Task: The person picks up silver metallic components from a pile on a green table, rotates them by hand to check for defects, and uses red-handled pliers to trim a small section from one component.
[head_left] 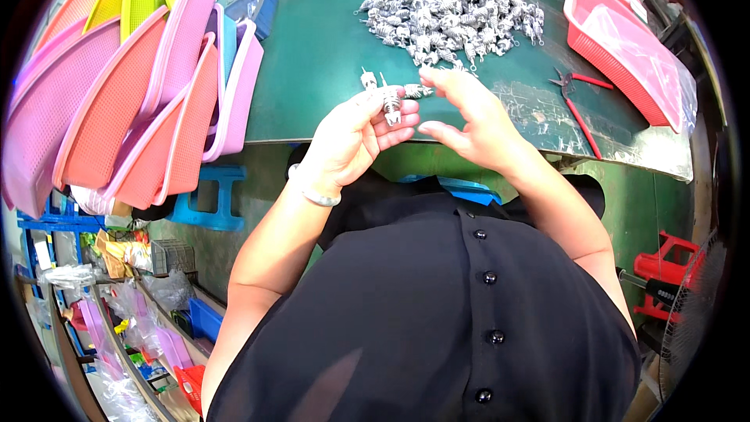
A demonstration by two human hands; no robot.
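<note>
My left hand (361, 126) is turned palm up over the table's near edge, its thumb and fingers on a small silver ribbed charm (392, 105) with a thin pin sticking up from it. To the right, my right hand (476, 121) has thumb and fingers spread apart, nothing between them. A second silver charm (417, 91) lies on the green table (312, 47) between the two hands. Just beyond my left fingertips is another small silver piece (368, 79), partly hidden. A large heap of similar silver charms (461, 12), some with small rings, sits farther back.
Red-handled pliers (580, 113) lie open at the right. Beyond them stands a red basket (617, 55) holding clear plastic bags. Stacked pink, purple and yellow baskets (141, 86) crowd the left side. A blue stool (215, 199) stands below; a fan (691, 312) is at lower right.
</note>
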